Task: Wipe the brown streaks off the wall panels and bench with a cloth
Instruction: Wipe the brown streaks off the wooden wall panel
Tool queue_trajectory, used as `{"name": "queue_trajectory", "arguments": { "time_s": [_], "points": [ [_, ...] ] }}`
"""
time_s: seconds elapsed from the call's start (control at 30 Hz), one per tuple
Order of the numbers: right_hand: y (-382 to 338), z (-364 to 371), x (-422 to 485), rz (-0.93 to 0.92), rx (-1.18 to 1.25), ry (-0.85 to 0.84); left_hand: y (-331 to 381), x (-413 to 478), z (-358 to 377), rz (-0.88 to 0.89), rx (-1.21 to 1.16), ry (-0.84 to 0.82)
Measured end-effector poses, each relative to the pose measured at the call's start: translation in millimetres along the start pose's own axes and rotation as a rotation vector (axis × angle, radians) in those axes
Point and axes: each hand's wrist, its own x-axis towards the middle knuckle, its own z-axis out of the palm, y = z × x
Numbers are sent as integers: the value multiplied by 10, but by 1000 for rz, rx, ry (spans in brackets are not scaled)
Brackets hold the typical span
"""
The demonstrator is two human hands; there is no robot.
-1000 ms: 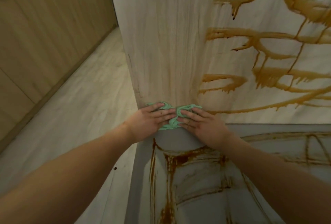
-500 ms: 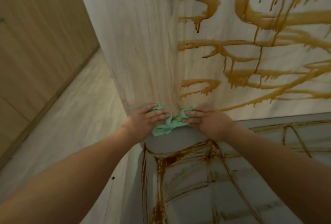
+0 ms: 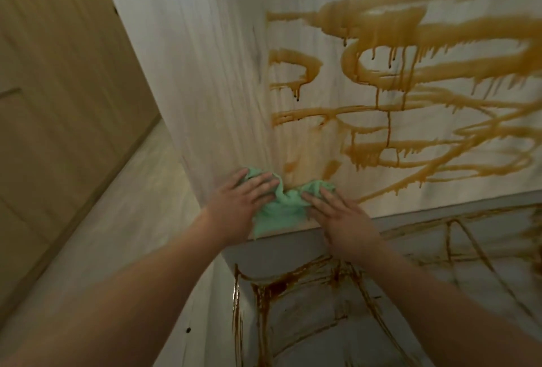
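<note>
Fingers (image 3: 258,183) of the left hand (image 3: 234,208) lie straight and slightly spread, flat on the cloth; those of the right hand (image 3: 343,220) lie straight and closer together, their tips on the cloth's right edge, neither hand curling round it. Pale wood-grain wall panel (image 3: 211,87) fills the upper centre and right of the view; its left strip shows bare, its right portion carries heavy brown streaks (image 3: 381,26) in looping horizontal bands with drips running down. Grey bench (image 3: 308,337) meets the panel's lower edge and bears darker, thinner brown lines (image 3: 272,287) in crossing strokes, densest near its left end. Light wood cabinet fronts (image 3: 58,87) stand to the left, with pale flooring (image 3: 132,205) between them and the panel. Faint smeared patch (image 3: 293,161) sits on the panel directly above the cloth. Green cloth (image 3: 278,208), bunched and creased in the middle, is pressed against the panel's lower left part between the two hands, its bottom edge reaching the seam with the bench. Both forearms are bare.
</note>
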Motion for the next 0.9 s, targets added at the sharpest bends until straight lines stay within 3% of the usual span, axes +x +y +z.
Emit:
{"name": "queue_trajectory", "arguments": {
  "time_s": [0.17, 0.3, 0.47, 0.63, 0.8, 0.9],
  "points": [
    [-270, -521, 510, 435, 268, 294, -475, 268, -533, -109, 69, 289],
    [-359, -1012, 945, 748, 348, 625, -873, 443, -946, -141, 88, 372],
    [-408, -1285, 1185, 1025, 381, 525, -1062, 417, -1043, -123, 138, 398],
    [-406, -1410, 1276, 1101, 359, 424, -1015, 349, -1038, -135, 176, 413],
    [-575, -1376, 1349, 1006, 652, 614, -1036, 203, -1069, -138, 113, 321],
    [-684, -1289, 1342, 958, 660, 631, -1090, 111, -1099, -107, 118, 312]
  ]
}}
